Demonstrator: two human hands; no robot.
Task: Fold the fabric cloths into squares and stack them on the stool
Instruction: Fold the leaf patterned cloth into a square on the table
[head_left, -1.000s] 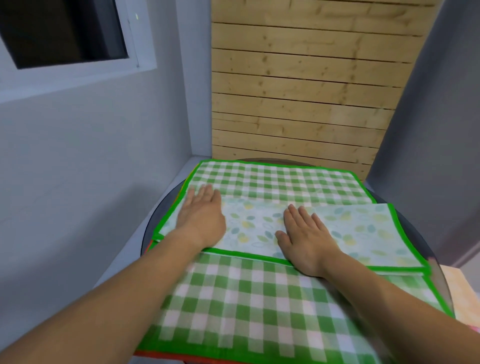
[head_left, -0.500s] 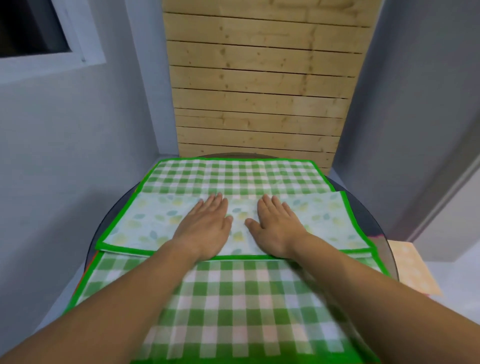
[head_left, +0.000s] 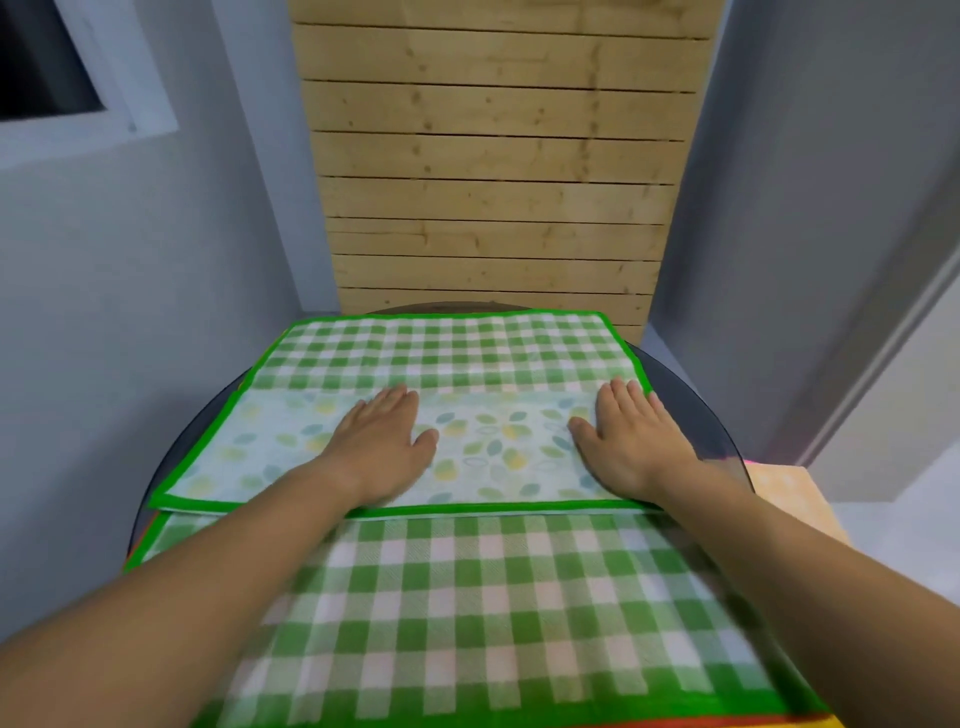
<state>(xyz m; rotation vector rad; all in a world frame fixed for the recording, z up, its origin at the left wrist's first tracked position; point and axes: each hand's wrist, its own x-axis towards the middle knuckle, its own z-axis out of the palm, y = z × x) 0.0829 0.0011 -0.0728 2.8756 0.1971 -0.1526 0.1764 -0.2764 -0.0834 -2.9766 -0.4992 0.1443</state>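
Cloth, green-and-white check with a bright green border (head_left: 467, 597), spread across a round dark glass table (head_left: 727, 431) and covering most of its top, the near part reaching the bottom of the view. A band of the cloth is folded over across the middle, so that its leaf-printed underside (head_left: 498, 452) faces up; the green-edged hem of this flap runs left to right on the near side, and checked fabric shows again beyond it at the far side. Left hand (head_left: 382, 447): palm down on the flap near its centre, fingers straight and close together, thumb spread, gripping nothing. Right hand (head_left: 631, 441): palm down at the right end of the flap, fingers straight and pointing away, tips near the cloth's right border, gripping nothing. Both forearms are bare and lie over the near checked part. An orange-red edge (head_left: 701, 723) shows beneath the cloth at the near rim. A peach patterned fabric (head_left: 789, 499) lies low, just beyond the table's right edge. Far side: a panel of horizontal pale wooden planks (head_left: 493, 182) between grey walls (head_left: 130, 286); a white-framed window (head_left: 47, 62) at upper left
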